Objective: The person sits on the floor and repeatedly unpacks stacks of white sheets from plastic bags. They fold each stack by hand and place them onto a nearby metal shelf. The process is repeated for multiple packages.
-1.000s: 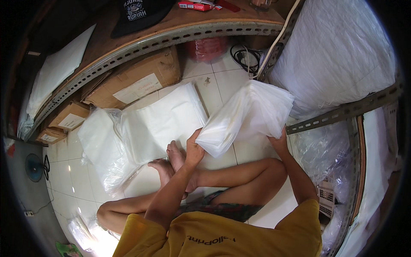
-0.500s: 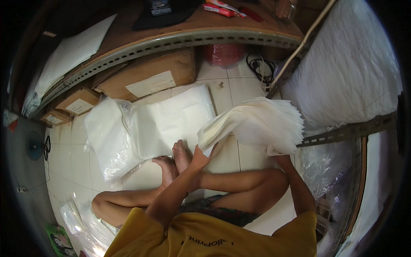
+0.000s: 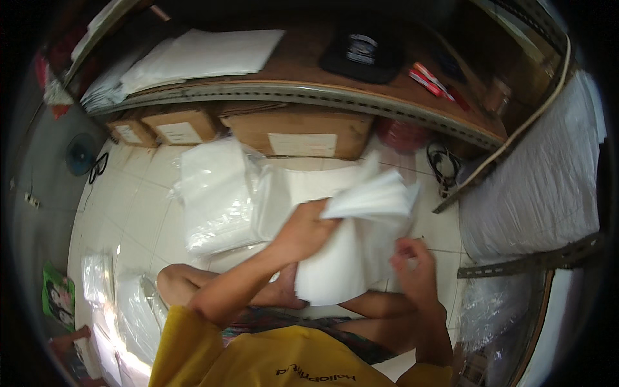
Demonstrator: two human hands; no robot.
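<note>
My left hand [image 3: 309, 229] is closed around a folded bunch of thin white sheets [image 3: 332, 267], held up over my crossed legs. The upper part of the bunch bends over and fans out to the right, blurred by motion. To its right, my right hand [image 3: 414, 263] is raised with loosely curled fingers apart and nothing seen in them; it looks free of the sheets. On the floor beyond, a flat white stack [image 3: 316, 182] is partly hidden behind the bunch and my left arm. A white pack in clear plastic [image 3: 216, 200] lies left of it.
Ahead runs a low shelf [image 3: 303, 97] with white sheets [image 3: 206, 58] and a black cap [image 3: 362, 57]. Cardboard boxes [image 3: 296, 132] stand beneath it. A large plastic-covered bundle [image 3: 535, 174] on a metal rack [image 3: 529, 261] is at right. Clear plastic packs [image 3: 138, 309] lie at left.
The bunch of sheets has come leftward and nearer my body, now in my left hand. My right hand has let go of its right end. The view has turned, showing more of the shelf.
</note>
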